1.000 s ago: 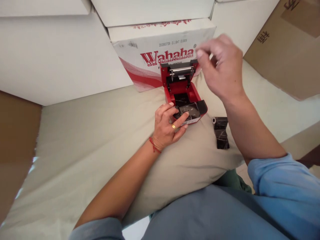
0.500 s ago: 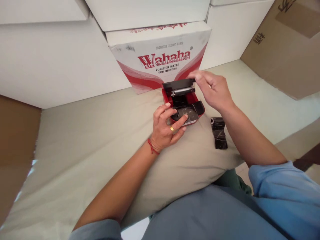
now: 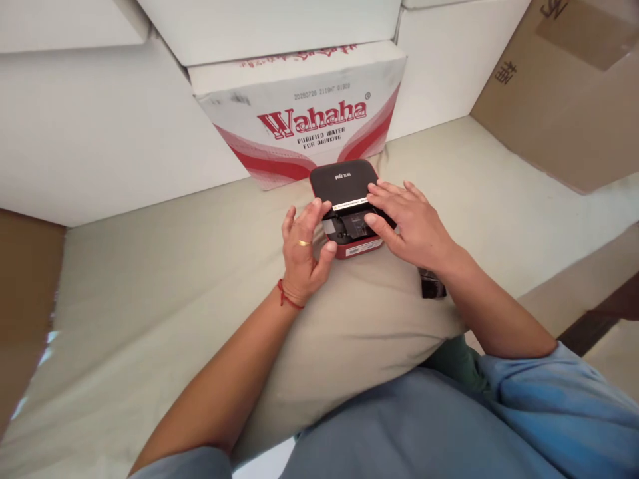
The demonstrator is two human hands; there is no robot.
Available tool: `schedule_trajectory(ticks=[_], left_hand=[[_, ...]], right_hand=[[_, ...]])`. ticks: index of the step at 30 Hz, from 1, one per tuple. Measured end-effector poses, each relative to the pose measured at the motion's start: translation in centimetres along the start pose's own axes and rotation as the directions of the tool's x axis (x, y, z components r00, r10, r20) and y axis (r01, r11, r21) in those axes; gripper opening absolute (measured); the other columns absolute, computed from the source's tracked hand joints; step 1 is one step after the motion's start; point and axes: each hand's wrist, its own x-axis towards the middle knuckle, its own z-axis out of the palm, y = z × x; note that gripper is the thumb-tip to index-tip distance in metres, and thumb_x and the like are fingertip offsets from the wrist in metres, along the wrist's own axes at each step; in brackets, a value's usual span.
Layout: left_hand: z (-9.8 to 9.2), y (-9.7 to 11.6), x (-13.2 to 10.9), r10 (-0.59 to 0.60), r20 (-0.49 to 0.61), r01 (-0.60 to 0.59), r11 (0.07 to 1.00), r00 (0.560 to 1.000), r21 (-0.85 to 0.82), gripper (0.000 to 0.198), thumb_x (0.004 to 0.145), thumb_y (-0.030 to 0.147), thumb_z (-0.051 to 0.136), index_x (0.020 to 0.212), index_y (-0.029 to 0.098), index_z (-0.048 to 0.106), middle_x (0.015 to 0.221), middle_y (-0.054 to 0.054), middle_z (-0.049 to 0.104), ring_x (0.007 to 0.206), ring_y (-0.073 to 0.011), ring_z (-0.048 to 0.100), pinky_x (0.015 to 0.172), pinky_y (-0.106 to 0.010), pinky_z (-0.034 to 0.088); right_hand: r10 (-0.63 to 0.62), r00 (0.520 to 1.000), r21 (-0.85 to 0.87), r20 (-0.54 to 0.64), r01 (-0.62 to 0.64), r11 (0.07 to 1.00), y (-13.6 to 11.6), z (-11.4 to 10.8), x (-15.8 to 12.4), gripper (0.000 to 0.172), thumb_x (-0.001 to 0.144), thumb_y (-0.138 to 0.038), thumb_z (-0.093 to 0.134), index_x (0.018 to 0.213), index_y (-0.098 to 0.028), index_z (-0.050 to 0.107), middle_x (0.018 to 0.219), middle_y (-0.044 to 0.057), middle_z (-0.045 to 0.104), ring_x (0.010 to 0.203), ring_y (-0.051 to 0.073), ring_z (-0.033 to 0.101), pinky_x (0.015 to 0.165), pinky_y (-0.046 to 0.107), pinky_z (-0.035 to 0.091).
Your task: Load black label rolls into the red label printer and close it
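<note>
Fingers (image 3: 387, 199) of the right hand (image 3: 412, 229) lie flat and apart on the lid of the printer (image 3: 344, 179), just before the water box (image 3: 299, 106); the left hand (image 3: 302, 256) clamps the printer's left edge. Pressing unevenly on soft cloth (image 3: 174, 266) could tip it or leave the lid unlatched.

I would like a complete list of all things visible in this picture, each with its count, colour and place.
printer: one, red body and black lid, lid down, on the cloth
black roll: one, black, on the cloth, partly hidden behind the right wrist
Wahaha box: one, white and red, behind the printer
white boxes: several, white, stacked at the back
brown carton: one, brown, back right
cloth: one, beige, under everything
left hand: gold ring, fingers grip the printer's left edge
right hand: fingers flat on the lid
</note>
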Motion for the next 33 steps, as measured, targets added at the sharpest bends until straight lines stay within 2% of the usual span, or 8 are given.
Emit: schedule_trajectory(ticks=[6, 12, 18, 22, 25, 27, 29, 33], left_hand=[[-0.1, 0.7, 0.3, -0.121, -0.005, 0.121, 0.992, 0.993, -0.027, 0.052, 0.115, 0.046, 0.039, 0.162, 0.025, 0.046, 0.138, -0.012, 0.078, 0.143, -0.0262, 0.068, 0.137, -0.056, 0.028], [0.4, -0.3, -0.1, 0.047, -0.060, -0.052, 0.995, 0.997, -0.081, 0.035, 0.111, 0.041, 0.050, 0.143, 0.029, 0.060, 0.145, -0.011, 0.071, 0.149, -0.0300, 0.060, 0.126, -0.059, 0.046], [0.1, -0.1, -0.2, 0.081, -0.224, -0.058, 0.993, 0.971, 0.107, 0.026, 0.109, 0.035, 0.053, 0.118, 0.027, 0.076, 0.121, -0.009, 0.071, 0.131, -0.0302, 0.062, 0.116, -0.055, 0.049], [-0.3, 0.9, 0.5, 0.045, -0.218, -0.006, 0.985, 0.975, 0.175, 0.028, 0.108, 0.028, 0.052, 0.107, 0.025, 0.079, 0.098, -0.007, 0.074, 0.110, -0.0266, 0.065, 0.103, -0.047, 0.050], [-0.4, 1.5, 1.2, 0.013, -0.197, 0.024, 0.982, 0.980, 0.186, 0.027, 0.108, 0.027, 0.052, 0.095, 0.025, 0.076, 0.091, -0.005, 0.075, 0.105, -0.0257, 0.066, 0.101, -0.048, 0.046], [-0.2, 1.7, 1.3, -0.005, -0.181, 0.040, 0.981, 0.983, 0.192, 0.028, 0.108, 0.027, 0.052, 0.087, 0.024, 0.071, 0.087, -0.005, 0.073, 0.103, -0.0258, 0.067, 0.100, -0.049, 0.043], [0.1, 1.4, 1.1, -0.014, -0.170, 0.047, 0.980, 0.985, 0.191, 0.028, 0.108, 0.028, 0.052, 0.085, 0.025, 0.067, 0.087, -0.005, 0.072, 0.101, -0.0263, 0.068, 0.098, -0.049, 0.042], [0.6, 0.4, -0.1, 0.015, -0.144, 0.008, 0.988, 0.990, 0.157, 0.022, 0.109, 0.031, 0.047, 0.108, 0.025, 0.068, 0.095, -0.008, 0.071, 0.100, -0.0274, 0.065, 0.093, -0.048, 0.046]], right_hand=[[-0.011, 1.000, -0.004, -0.026, 0.011, 1.000, 0.6, 0.6, -0.4, 0.046, 0.115, -0.045, 0.043, 0.142, -0.021, 0.072, 0.157, 0.012, 0.068, 0.155, 0.028, 0.056, 0.134, 0.058, 0.034], [-0.046, 0.974, 0.067, -0.220, 0.062, 0.996, 1.0, 3.0, -1.2, 0.044, 0.114, -0.040, 0.046, 0.140, -0.016, 0.072, 0.154, 0.015, 0.070, 0.151, 0.030, 0.059, 0.130, 0.055, 0.040], [-0.220, 0.868, 0.098, -0.445, 0.292, 0.951, 1.2, 4.1, -2.8, 0.030, 0.108, -0.040, 0.056, 0.117, -0.028, 0.082, 0.129, 0.010, 0.080, 0.132, 0.031, 0.063, 0.113, 0.056, 0.053], [-0.241, 0.792, 0.075, -0.561, 0.338, 0.938, 1.3, 4.1, -2.9, 0.029, 0.107, -0.041, 0.056, 0.109, -0.033, 0.084, 0.094, 0.007, 0.072, 0.112, 0.030, 0.062, 0.094, 0.052, 0.057], [-0.274, 0.756, 0.072, -0.594, 0.389, 0.918, 1.3, 4.2, -2.9, 0.029, 0.108, -0.037, 0.056, 0.108, -0.031, 0.084, 0.084, 0.005, 0.066, 0.103, 0.027, 0.060, 0.086, 0.046, 0.056], [-0.272, 0.782, 0.087, -0.561, 0.382, 0.920, 1.1, 3.9, -3.0, 0.032, 0.108, -0.039, 0.054, 0.105, -0.031, 0.085, 0.083, 0.005, 0.067, 0.102, 0.027, 0.060, 0.086, 0.046, 0.056], [-0.237, 0.845, 0.113, -0.480, 0.327, 0.938, 0.8, 3.2, -3.0, 0.040, 0.109, -0.043, 0.049, 0.097, -0.032, 0.086, 0.087, 0.007, 0.070, 0.106, 0.029, 0.061, 0.091, 0.049, 0.056], [-0.049, 0.957, 0.200, -0.284, 0.109, 0.974, 0.0, 0.0, -1.1, 0.060, 0.114, -0.051, 0.031, 0.091, -0.029, 0.083, 0.110, 0.009, 0.076, 0.114, 0.029, 0.067, 0.106, 0.049, 0.053]])
